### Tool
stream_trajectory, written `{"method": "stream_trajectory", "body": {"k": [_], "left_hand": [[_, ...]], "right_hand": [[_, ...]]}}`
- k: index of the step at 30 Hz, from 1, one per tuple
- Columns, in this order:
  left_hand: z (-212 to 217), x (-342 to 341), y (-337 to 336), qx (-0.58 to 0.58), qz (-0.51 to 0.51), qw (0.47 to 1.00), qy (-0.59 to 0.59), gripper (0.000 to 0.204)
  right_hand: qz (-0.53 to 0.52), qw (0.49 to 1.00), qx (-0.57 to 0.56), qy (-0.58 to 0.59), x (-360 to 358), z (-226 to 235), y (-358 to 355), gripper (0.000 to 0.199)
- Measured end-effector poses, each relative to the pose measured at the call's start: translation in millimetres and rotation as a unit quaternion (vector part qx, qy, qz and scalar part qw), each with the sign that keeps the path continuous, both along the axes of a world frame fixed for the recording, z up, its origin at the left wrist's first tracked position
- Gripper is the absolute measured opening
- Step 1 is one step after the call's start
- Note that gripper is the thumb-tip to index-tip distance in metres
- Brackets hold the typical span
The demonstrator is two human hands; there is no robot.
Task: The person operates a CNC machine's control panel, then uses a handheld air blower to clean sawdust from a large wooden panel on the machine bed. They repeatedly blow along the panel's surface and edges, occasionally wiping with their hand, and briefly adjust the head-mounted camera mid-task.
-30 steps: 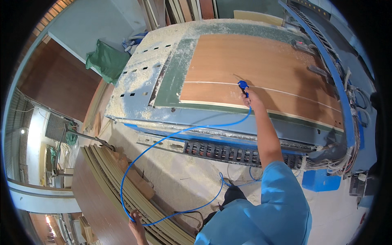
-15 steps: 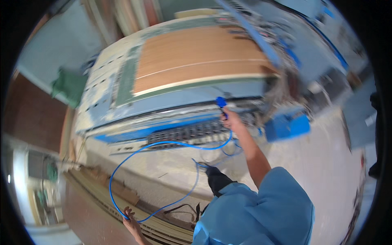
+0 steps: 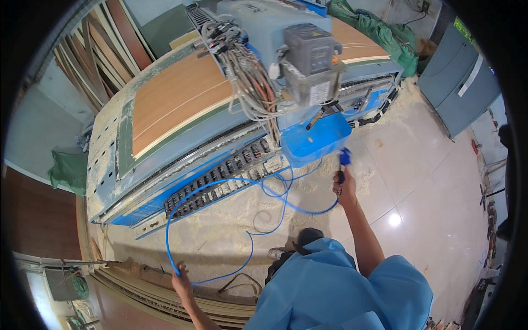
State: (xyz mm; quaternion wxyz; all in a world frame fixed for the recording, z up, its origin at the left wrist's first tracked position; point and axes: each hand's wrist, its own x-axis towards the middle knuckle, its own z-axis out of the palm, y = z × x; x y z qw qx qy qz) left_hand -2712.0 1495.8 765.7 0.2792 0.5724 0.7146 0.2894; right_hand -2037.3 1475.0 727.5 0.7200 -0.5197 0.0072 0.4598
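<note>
My right hand [image 3: 346, 190] is closed round the dark handle of a blue air blow gun [image 3: 345, 158], held over the floor beside the machine. From it a thin blue air hose [image 3: 231, 180] runs left in a wide loop, with smaller coils near the machine's side. At the lower left my left hand [image 3: 182, 280] has its fingers curled at the hose. The machine [image 3: 220, 135] is a long bed with a moving bridge, bearing a wood-coloured panel [image 3: 181, 102] with sawdust along its edges.
A blue open bin [image 3: 316, 142] hangs at the bridge's near end, below grey control boxes [image 3: 311, 58] and bundled cables [image 3: 247, 77]. Sawdust lies on the tiled floor [image 3: 412, 187]. Stacked boards [image 3: 143, 291] lie at lower left; a grey cabinet [image 3: 459, 82] stands far right.
My view has turned right, bringing the bridge and its control boxes into sight. The blow gun in my right hand has moved from before the bed to right of the blue bin. My left hand stays at the hose.
</note>
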Motion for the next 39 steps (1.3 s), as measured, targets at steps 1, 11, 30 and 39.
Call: {"method": "stream_trajectory", "body": {"k": [1, 11, 30, 39], "left_hand": [[2, 23, 6, -0.001, -0.022, 0.999, 0.038, 0.036], [-1, 308, -12, -0.004, -0.152, 0.972, 0.179, 0.032], [6, 581, -67, 0.061, -0.273, 0.955, 0.100, 0.033], [-52, 585, -95, -0.017, -0.217, 0.972, 0.089, 0.028]], "right_hand": [[0.133, 0.990, 0.001, -0.056, 7, 18, -1, 0.051], [0.075, 0.828, 0.010, -0.555, 176, 170, 11, 0.051], [0.040, 0.220, 0.117, -0.968, 180, 425, 217, 0.009], [0.083, 0.329, -0.025, -0.940, 299, 393, 250, 0.022]]}}
